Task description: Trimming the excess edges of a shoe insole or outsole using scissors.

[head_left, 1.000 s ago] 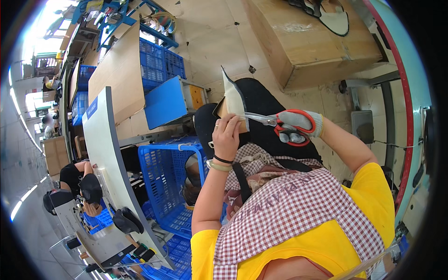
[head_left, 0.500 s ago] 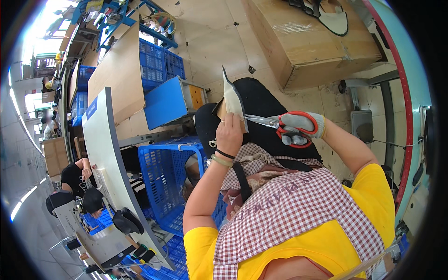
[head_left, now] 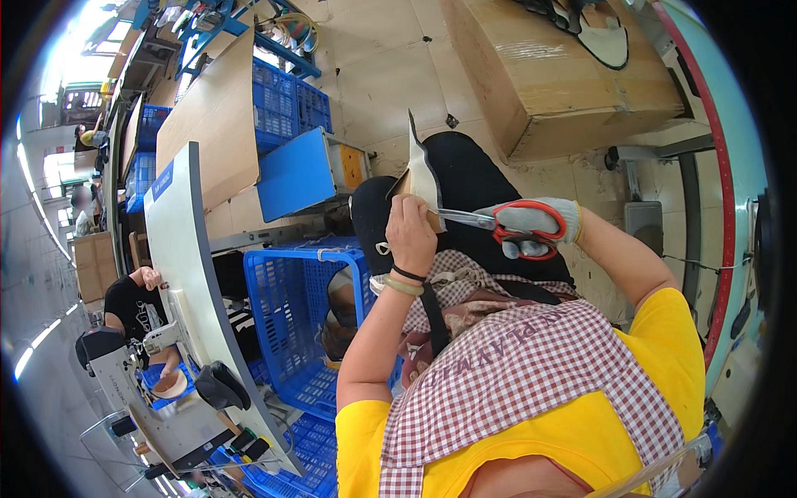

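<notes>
My bare left hand [head_left: 410, 238] pinches a shoe-upper piece [head_left: 423, 177], cream on its inner face with a dark edge, above my knees. The piece stands up from my fingers and narrows to a point. My right hand [head_left: 535, 222], in a grey-white glove, grips scissors [head_left: 468, 217] with red handles. Their blades point left and look closed together, with the tips against the lower edge of the piece, beside my left fingers. Whether the tips are cutting into it I cannot tell.
A blue plastic basket [head_left: 259, 319] stands at my left, with dark and tan pieces inside. Beyond it are a pale tabletop [head_left: 184, 236] with a sewing machine [head_left: 124, 390] and a co-worker [head_left: 124, 307]. A cardboard box [head_left: 581, 83] ahead bears another cream, dark-edged piece [head_left: 603, 46].
The scissor blades, slightly apart before, now look closed. My left hand and the piece have shifted a little to the right. At far left, the co-worker's arms have moved.
</notes>
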Motion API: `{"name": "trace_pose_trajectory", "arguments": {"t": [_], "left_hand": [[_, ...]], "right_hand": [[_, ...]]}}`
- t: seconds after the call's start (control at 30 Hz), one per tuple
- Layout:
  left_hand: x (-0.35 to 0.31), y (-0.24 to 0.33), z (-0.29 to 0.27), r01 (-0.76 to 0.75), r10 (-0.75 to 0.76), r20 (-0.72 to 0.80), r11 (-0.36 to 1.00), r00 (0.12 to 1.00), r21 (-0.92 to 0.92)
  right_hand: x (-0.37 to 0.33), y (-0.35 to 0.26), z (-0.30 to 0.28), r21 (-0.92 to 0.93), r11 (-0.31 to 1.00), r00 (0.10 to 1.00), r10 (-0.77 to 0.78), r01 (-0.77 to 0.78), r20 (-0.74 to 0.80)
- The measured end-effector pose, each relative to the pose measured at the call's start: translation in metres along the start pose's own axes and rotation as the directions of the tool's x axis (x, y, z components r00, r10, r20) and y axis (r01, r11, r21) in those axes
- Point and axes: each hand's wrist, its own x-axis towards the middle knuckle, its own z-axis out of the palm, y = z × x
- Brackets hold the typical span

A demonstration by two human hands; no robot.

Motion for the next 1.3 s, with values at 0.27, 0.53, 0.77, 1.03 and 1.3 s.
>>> {"name": "trace_pose_trajectory", "arguments": {"t": [0.27, 0.53, 0.77, 1.03, 1.3], "left_hand": [[-0.007, -0.009, -0.001, -0.024, 0.017, -0.073, 0.995, 0.997, -0.092], [-0.008, -0.01, -0.002, -0.036, 0.021, -0.123, 0.992, 0.992, -0.12], [-0.031, 0.014, -0.005, 0.267, -0.286, -0.033, 0.926, 0.958, -0.268], [-0.013, 0.018, -0.001, 0.499, -0.524, 0.068, 0.752, 0.849, -0.432], [-0.015, 0.01, -0.011, 0.646, -0.57, 0.372, 0.41, 0.732, -0.644]], "right_hand": [[0.008, 0.003, 0.014, 0.115, 0.993, 0.999, -0.034, 0.032, 0.021], [0.016, 0.003, 0.019, 0.18, 0.982, 0.998, -0.054, 0.047, 0.03], [0.006, -0.004, 0.033, 0.204, 0.977, 0.998, -0.05, 0.059, -0.046], [0.005, -0.006, 0.04, 0.079, 0.991, 0.994, -0.102, 0.105, -0.039], [0.012, 0.005, 0.039, 0.074, 0.992, 0.993, -0.096, 0.101, -0.072]]}}
